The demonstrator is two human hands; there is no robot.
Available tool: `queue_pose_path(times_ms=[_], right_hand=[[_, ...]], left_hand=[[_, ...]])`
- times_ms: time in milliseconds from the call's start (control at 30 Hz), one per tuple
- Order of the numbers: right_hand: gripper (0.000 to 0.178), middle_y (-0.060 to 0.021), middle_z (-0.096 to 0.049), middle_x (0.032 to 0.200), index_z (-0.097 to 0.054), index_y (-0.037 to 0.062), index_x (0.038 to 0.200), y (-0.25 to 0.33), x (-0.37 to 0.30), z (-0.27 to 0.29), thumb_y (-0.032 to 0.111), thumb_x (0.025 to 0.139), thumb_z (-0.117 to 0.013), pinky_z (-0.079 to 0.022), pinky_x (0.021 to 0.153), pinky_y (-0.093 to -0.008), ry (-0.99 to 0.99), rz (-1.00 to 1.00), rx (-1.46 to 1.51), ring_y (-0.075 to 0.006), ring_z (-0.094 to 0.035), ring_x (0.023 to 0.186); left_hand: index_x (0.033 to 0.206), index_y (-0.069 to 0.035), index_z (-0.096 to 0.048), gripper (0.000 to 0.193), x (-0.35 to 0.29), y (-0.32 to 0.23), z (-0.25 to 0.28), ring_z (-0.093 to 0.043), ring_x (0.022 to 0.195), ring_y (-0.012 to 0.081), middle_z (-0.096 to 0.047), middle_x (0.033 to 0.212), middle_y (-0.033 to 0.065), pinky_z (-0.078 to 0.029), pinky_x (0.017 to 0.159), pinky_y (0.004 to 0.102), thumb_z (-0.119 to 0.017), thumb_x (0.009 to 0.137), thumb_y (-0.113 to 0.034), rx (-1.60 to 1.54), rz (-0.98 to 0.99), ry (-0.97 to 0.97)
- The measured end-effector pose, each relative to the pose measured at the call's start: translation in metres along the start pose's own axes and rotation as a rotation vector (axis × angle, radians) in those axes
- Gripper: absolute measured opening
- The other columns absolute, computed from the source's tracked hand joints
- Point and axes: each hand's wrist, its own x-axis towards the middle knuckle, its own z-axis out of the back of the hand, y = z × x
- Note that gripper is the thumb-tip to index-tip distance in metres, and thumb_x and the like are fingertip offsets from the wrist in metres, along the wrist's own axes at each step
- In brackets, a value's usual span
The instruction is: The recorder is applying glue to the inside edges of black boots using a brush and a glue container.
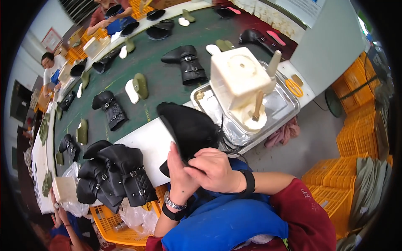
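A black boot [192,127] is held in front of me at the white table edge, its dark side turned up. Along its left edge lies my left hand [180,173], gripping it with the fingers pointing away from me. My right hand [214,169] is closed with bent fingers at the boot's near edge, close beside the left palm. The fingertips of both hands are partly hidden. Left of the hands, several black buckled boots [115,169] lie heaped on the white tabletop [146,142].
A metal tray [289,111] at right holds a white plastic container [238,79] and a wooden-handled brush [258,106]. Orange scissors [292,86] lie beside it. Boots and insoles sit on the green belt [161,83]. Orange crates [326,184] stand at right. Co-workers sit across and left.
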Motion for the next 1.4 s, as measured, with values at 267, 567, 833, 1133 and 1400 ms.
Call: queue_pose_path(times_ms=[267, 567, 833, 1133, 1400], right_hand=[[0.021, -0.0119, -0.062, 0.08, -0.062, 0.0019, 0.092, -0.01, 0.009, 0.034, 0.013, 0.075, -0.068, -0.049, 0.063, -0.0348, 0.285, -0.1, 0.082, -0.0278, -0.06, 0.071], [0.017, -0.0045, -0.063, 0.091, -0.061, -0.002, 0.097, -0.04, 0.037, 0.108, 0.011, 0.087, -0.056, -0.047, 0.073, -0.0242, 0.152, -0.6, 0.269, -0.01, -0.058, 0.082], [0.019, -0.0002, -0.061, 0.081, -0.062, -0.0029, 0.097, -0.069, 0.009, 0.169, 0.013, 0.086, -0.059, -0.045, 0.062, -0.0198, -0.051, -0.823, 0.188, -0.0046, -0.053, 0.067], [0.023, -0.002, -0.062, 0.075, -0.062, -0.0023, 0.099, -0.064, -0.019, 0.242, 0.015, 0.084, -0.06, -0.045, 0.055, -0.0206, 0.157, -1.135, -0.034, -0.0068, -0.054, 0.061], [0.018, -0.0017, -0.062, 0.075, -0.063, -0.0042, 0.093, -0.061, -0.038, 0.299, 0.011, 0.083, -0.061, -0.047, 0.059, -0.0211, 0.018, -1.045, -0.219, -0.0066, -0.056, 0.065]], left_hand=[[0.127, 0.003, -0.039, 0.09, 0.0, 0.004, 0.01, -0.059, 0.089, 0.0302, -0.058, 0.104, 0.0167, -0.047, 0.076, 0.0365, -0.083, 0.052, -0.022, -0.166, -0.003, -0.05], [0.124, 0.004, -0.043, 0.086, 0.027, -0.004, 0.047, -0.058, 0.096, 0.0199, -0.059, 0.107, 0.0113, -0.045, 0.084, 0.0311, -0.084, 0.053, -0.021, -0.505, 0.13, 0.37], [0.124, 0.003, -0.043, 0.087, -0.002, 0.068, 0.053, -0.052, 0.103, 0.0266, -0.053, 0.114, 0.0142, -0.04, 0.091, 0.0391, -0.083, 0.053, -0.03, -0.87, 0.316, 0.46], [0.12, 0.004, -0.043, 0.095, 0.021, 0.047, 0.034, -0.05, 0.096, 0.0305, -0.052, 0.101, 0.0165, -0.035, 0.093, 0.0431, -0.076, 0.047, -0.047, -1.233, 0.489, 0.168], [0.123, 0.004, -0.04, 0.1, 0.031, 0.038, 0.035, -0.049, 0.101, 0.0309, -0.05, 0.107, 0.0177, -0.035, 0.094, 0.0445, -0.078, 0.048, -0.051, -1.114, 0.39, 0.205]])
